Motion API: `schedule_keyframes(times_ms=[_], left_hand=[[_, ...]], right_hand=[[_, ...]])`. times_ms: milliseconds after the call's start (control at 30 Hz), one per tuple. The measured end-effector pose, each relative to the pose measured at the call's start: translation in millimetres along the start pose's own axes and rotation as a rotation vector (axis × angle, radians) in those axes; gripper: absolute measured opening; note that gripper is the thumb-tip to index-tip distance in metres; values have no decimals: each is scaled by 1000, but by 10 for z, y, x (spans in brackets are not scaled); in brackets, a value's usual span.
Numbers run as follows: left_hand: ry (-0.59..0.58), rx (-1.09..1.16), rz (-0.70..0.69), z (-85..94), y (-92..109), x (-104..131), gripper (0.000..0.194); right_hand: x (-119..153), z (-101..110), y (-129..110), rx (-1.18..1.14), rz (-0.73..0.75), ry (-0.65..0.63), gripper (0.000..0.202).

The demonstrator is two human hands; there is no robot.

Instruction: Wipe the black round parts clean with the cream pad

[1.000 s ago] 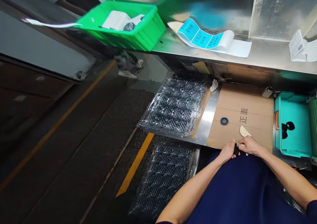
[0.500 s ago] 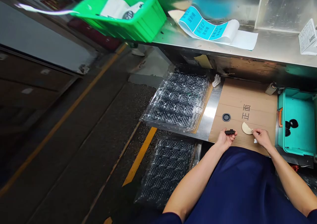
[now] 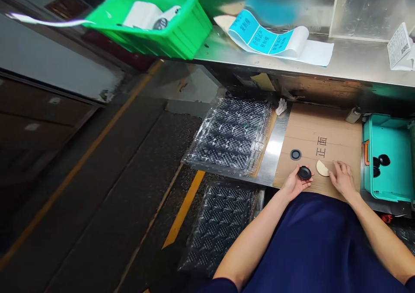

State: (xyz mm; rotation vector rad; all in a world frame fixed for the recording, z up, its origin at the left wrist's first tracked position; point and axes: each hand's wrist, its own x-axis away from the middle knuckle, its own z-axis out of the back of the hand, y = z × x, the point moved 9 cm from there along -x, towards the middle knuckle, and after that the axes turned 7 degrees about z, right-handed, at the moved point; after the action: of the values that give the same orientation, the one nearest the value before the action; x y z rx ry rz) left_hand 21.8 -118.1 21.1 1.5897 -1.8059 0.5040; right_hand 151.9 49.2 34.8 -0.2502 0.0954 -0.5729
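My left hand [image 3: 294, 182] is closed round the edge of a small black round case [image 3: 304, 173], its flat face turned up. My right hand [image 3: 343, 178] rests palm down over the cardboard sheet [image 3: 306, 124], fingers spread. Its thumb side is beside a cream-coloured pad [image 3: 322, 168] shaped like a disc with a piece cut off; whether they touch I cannot tell. Up and left of my left hand lies a dark ring-shaped piece [image 3: 295, 154] on the cardboard. What is under my right palm is hidden.
A teal bin [image 3: 395, 154] with several black round pieces stands at the right. On the left are clear plastic trays [image 3: 231, 133] of dark pieces, with another tray [image 3: 220, 224] lower down. The shelf above bears a green crate [image 3: 188, 29] and a blue-and-white label roll [image 3: 264, 38].
The black case in my left hand has turned from edge-on to face up. My right hand has gone from a pinch at a small white thing, now out of sight, to spread fingers.
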Motion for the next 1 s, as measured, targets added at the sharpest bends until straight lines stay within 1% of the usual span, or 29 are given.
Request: schedule_keyframes(times_ms=[67, 100, 167, 200, 267, 300, 367, 433, 500, 533, 567, 633, 667, 700, 767, 800, 867, 933, 1000], left_hand=[[1, -11, -20, 48, 30, -24, 46], [11, -16, -35, 83, 56, -39, 46], [38, -20, -74, 164, 125, -67, 46], [53, -16, -97, 206, 163, -79, 47], [85, 5, -146, 288, 233, -100, 46], [106, 22, -172, 327, 261, -110, 45], [143, 64, -221, 386, 290, -139, 42], [132, 104, -241, 382, 279, -193, 37], [97, 130, -237, 344, 253, -252, 34], [94, 133, -234, 336, 248, -271, 33], [107, 124, -234, 338, 252, -278, 33], [158, 43, -278, 345, 319, -236, 34], [188, -42, -341, 332, 397, -177, 37], [221, -163, -435, 296, 501, -88, 43], [319, -493, -700, 140, 736, 185, 63], [380, -677, -841, 23, 827, 343, 73], [480, -1001, -1066, -235, 908, 601, 88], [522, -1194, -1207, -434, 914, 744, 95], [522, -1263, -1273, -541, 908, 785, 101]], right_hand=[[-67, -181, -244, -40, 101, -92, 51], [-105, -276, -322, -65, 117, -132, 50], [-190, -408, -394, -149, 79, -156, 47], [-232, -436, -415, -215, 43, -140, 46], [-293, -414, -509, -375, 4, -67, 45], [-307, -374, -599, -455, 17, -28, 44], [-298, -285, -862, -574, 113, 9, 43], [-249, -237, -1136, -604, 239, -20, 41], [-202, -255, -1281, -555, 320, -71, 39], [-194, -278, -1275, -515, 331, -86, 38], [-200, -300, -1212, -473, 318, -84, 37], [-238, -334, -957, -397, 245, -44, 37], [-257, -344, -794, -360, 196, -12, 37], [-270, -348, -625, -321, 147, 25, 38], [-269, -358, -332, -230, 68, 87, 38], [-256, -367, -225, -183, 45, 108, 38], [-216, -397, -97, -108, 29, 130, 37], [-175, -429, -62, -65, 36, 143, 37], [-143, -448, -70, -39, 40, 163, 38]])
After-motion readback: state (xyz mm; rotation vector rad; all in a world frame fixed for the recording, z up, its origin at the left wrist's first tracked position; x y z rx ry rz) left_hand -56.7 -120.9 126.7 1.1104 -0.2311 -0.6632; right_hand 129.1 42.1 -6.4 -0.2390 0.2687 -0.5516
